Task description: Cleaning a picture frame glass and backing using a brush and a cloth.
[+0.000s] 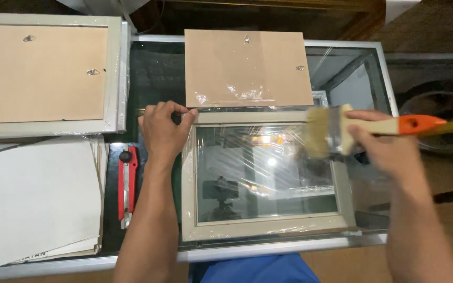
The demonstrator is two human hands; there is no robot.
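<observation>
Frame (266, 178), pale grey, glazed and wrapped in clear film, lies flat on the glass table (342, 242) before us. We judge it light but fragile: stiff at the rails, brittle at the pane, slippery under the film, so best held by the outer edges. Our left hand (163, 131) pinches its top-left corner; our right hand (389, 147) grips a wide brush (336, 131) with a cream and orange handle, bristles over the top-right corner. Brown backing board (247, 68) with small metal hangers lies just beyond. Second frame (45, 76), back up, sits far left above white sheets (32, 199). Red utility knife (127, 181) lies beside our left forearm.
</observation>
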